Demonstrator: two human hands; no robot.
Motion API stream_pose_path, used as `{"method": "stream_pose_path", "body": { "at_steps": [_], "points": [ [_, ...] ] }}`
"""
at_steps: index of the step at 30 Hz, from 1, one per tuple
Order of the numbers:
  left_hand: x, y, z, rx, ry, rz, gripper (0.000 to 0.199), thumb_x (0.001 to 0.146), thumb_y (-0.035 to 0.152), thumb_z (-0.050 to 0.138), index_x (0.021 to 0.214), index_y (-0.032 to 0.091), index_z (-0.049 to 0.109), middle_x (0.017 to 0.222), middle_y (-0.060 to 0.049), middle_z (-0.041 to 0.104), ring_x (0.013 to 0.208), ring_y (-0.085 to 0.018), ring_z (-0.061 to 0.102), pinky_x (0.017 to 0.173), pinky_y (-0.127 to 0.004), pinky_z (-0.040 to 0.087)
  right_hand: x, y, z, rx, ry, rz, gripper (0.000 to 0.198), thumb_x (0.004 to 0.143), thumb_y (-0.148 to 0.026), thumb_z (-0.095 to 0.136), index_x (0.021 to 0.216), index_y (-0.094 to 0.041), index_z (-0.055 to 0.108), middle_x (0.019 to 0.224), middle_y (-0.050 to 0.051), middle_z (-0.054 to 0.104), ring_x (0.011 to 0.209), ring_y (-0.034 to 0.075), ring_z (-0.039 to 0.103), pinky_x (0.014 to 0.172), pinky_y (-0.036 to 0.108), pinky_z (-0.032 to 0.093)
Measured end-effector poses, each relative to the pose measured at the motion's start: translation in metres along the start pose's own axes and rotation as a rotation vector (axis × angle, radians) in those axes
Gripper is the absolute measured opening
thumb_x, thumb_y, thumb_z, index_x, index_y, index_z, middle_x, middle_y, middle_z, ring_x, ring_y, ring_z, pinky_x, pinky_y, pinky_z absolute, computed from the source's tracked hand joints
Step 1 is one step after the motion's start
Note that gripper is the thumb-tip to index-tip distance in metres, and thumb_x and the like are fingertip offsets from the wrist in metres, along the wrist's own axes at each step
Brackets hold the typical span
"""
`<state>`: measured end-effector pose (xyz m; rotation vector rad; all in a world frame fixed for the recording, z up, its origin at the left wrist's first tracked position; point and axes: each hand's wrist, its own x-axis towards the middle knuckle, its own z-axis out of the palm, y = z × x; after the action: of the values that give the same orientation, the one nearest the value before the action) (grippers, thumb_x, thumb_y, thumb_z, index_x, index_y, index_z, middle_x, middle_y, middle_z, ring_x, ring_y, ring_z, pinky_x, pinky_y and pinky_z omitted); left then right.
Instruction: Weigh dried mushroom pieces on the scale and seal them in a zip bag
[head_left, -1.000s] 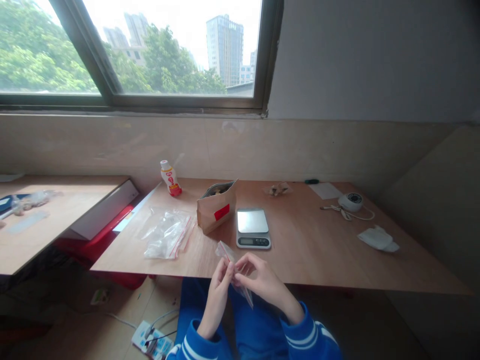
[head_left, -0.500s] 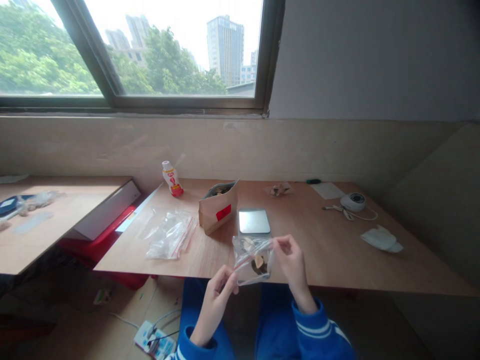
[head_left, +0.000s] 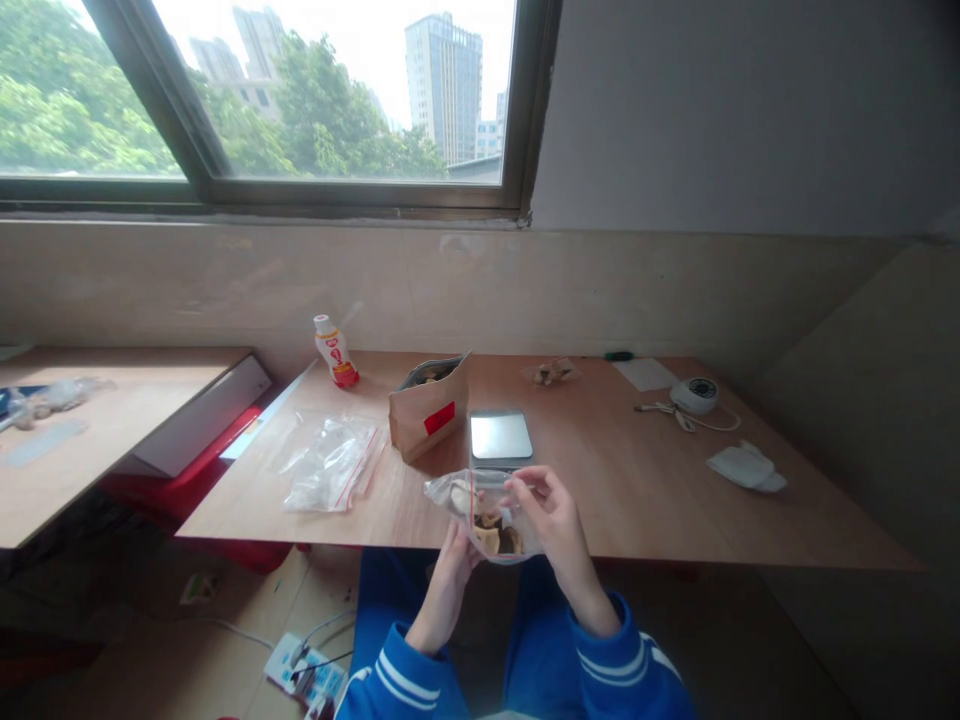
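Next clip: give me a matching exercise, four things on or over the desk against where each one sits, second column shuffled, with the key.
Things:
1. small zip bag with dried pieces
2. kitchen scale
3. kraft paper bag
4. drink bottle

Places:
A. standing at the back of the desk, near the wall
B. held between the left hand and the right hand, over the desk's front edge
C. just left of the scale, top open
D. flat on the desk, just beyond the held bag

Pairs: 1-B, 2-D, 3-C, 4-A

Your daylight all comes from the window (head_left: 300,100), sky blown out; the desk (head_left: 637,480) is evenly lit, edges bend fisheye-style.
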<state>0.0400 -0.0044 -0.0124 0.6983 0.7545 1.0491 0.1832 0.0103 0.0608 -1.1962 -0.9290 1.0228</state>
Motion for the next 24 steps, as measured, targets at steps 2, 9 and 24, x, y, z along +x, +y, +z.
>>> {"method": "stream_pose_path", "body": {
  "at_steps": [2,9,24],
  "points": [
    [0.002,-0.001,0.000,0.019,0.096,-0.017,0.080,0.074,0.066,0.059,0.140,0.023,0.041,0.116,-0.012,0.064,0.097,-0.025,0.064,0.082,-0.039,0.052,-0.003,-0.003,0.000,-0.125,0.046,-0.115,0.027,0.079,-0.043,0.067,0.091,-0.020,0.061,0.091,0.006,0.066,0.078,0.019,0.064,0.071,0.032,0.054],
    [0.000,0.005,-0.009,0.155,0.262,0.025,0.085,0.078,0.057,0.062,0.148,0.026,0.024,0.119,-0.010,0.063,0.081,-0.017,0.065,0.071,-0.031,0.053,-0.006,-0.023,-0.001,-0.299,-0.400,-0.270,0.017,0.088,-0.028,0.054,0.095,-0.022,0.068,0.095,0.006,0.065,0.093,0.020,0.063,0.085,0.032,0.052],
    [-0.007,0.021,-0.005,0.205,0.216,0.070,0.058,0.084,0.052,0.056,0.136,0.026,0.049,0.135,-0.008,0.055,0.102,-0.021,0.063,0.074,-0.026,0.053,-0.001,0.004,0.012,-0.291,-0.276,-0.147,0.034,0.086,-0.031,0.056,0.118,-0.021,0.056,0.118,0.008,0.064,0.106,0.021,0.062,0.094,0.034,0.049]
  ]
}}
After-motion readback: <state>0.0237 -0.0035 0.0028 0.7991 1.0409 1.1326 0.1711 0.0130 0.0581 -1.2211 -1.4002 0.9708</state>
